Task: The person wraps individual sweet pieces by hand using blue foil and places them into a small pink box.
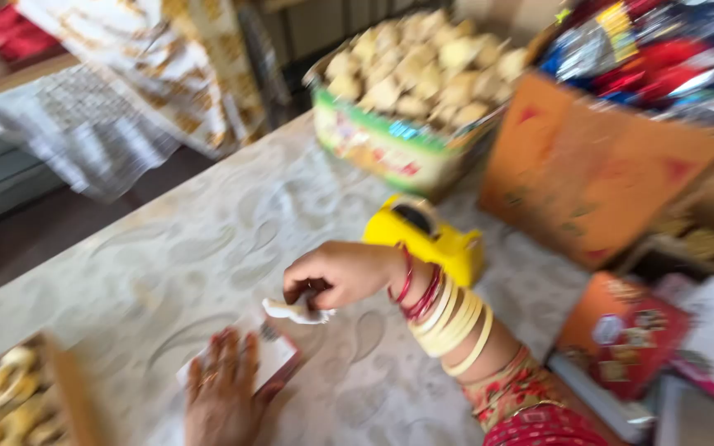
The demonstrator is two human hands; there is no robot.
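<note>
1. Pinching a small white scrap [295, 311] between closed fingertips of the right hand [340, 274], just above a small white packet [270, 355].
2. Pressing flat and open on that packet with the left hand [223, 388], on the patterned table [208, 239].
3. Sitting behind the right wrist: a yellow tape dispenser [431, 239].
4. Further back: a tub of pale snacks [411, 91] and an orange carton [588, 177].

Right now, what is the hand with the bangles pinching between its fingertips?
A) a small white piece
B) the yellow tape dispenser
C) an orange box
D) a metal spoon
A: the right hand pinches a small white piece just above the flat packet under the left hand.
</note>
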